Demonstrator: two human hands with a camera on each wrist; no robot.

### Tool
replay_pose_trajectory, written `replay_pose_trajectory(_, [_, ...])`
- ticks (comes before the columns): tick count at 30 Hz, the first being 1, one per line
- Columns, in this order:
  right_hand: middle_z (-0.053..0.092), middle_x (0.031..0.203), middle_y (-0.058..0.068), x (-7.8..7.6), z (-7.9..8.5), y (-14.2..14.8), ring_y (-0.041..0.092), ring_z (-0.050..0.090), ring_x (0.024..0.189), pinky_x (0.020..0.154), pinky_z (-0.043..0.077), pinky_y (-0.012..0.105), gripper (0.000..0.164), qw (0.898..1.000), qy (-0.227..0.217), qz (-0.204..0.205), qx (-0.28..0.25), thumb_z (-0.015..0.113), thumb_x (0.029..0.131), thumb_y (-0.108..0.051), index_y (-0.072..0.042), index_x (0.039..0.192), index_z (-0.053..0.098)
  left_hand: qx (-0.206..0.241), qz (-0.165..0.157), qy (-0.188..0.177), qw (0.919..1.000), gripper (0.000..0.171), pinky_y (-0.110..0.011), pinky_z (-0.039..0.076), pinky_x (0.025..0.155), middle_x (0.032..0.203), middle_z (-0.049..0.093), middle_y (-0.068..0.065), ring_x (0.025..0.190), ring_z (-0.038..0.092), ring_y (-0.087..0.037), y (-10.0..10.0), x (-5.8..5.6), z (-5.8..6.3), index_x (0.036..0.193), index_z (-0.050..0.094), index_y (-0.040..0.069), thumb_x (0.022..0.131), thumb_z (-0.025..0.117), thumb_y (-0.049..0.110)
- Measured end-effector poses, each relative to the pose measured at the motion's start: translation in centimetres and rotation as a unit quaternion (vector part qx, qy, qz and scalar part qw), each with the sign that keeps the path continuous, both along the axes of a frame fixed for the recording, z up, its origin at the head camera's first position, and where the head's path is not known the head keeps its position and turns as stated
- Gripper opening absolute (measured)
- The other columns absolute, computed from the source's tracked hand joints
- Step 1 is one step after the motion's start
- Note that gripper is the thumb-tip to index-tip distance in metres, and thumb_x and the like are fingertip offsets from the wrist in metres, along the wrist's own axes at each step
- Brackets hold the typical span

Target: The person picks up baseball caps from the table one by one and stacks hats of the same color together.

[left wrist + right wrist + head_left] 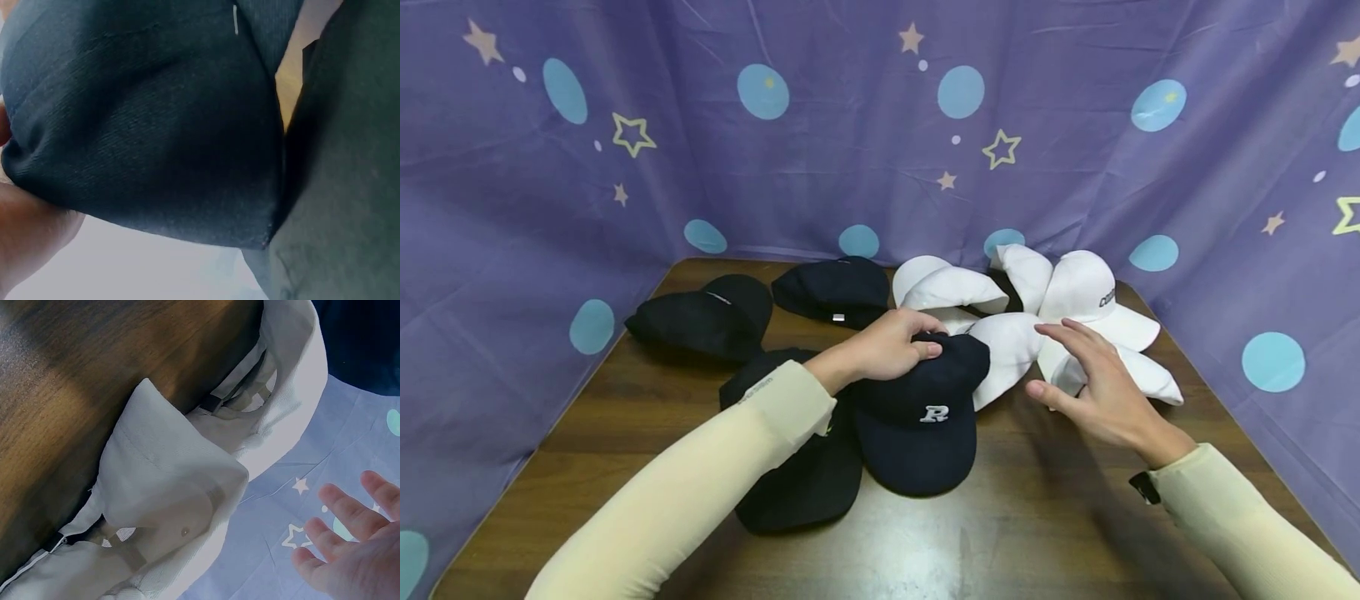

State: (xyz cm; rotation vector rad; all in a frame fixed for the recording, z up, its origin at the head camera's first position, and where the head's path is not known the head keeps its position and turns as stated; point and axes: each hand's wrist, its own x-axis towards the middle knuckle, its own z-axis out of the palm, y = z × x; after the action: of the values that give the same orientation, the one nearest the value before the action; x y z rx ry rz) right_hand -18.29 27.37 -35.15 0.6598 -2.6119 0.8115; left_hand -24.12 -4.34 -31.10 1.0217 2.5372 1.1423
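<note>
My left hand (887, 346) pinches the crown of a navy baseball cap (917, 454) with a white letter R, brim toward me. In the left wrist view the dark cloth of that cap (150, 137) fills much of the picture, with the thumb (34, 234) against its edge. Partly under the left forearm lies a black cap (808, 492), overlapping the navy one. My right hand (1097, 387) is held with spread fingers above the white caps, holding nothing. Its fingers appear beside a white cap (169, 450) in the right wrist view.
Two dark caps, one black (700, 321) and one navy (831, 287), lie at the back left of the wooden table (1000, 533). Several white caps cluster at the back right, including one with lettering (1078, 287). A purple patterned curtain (865, 175) encloses the table behind and at both sides.
</note>
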Motion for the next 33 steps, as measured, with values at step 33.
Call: replay_pose_trajectory(33, [0.048, 0.153, 0.018, -0.1, 0.1, 0.6, 0.043, 0.033, 0.146, 0.111, 0.023, 0.069, 0.073, 1.0, 0.017, -0.017, -0.013, 0.082, 0.082, -0.03, -0.016, 0.148, 0.054, -0.092, -0.019, 0.051, 0.9943, 0.023, -0.029, 0.045, 0.104, 0.125, 0.069, -0.002, 0.124, 0.059, -0.016, 5.3, -2.4, -3.5, 0.123, 0.072, 0.016, 0.104, 0.061, 0.017])
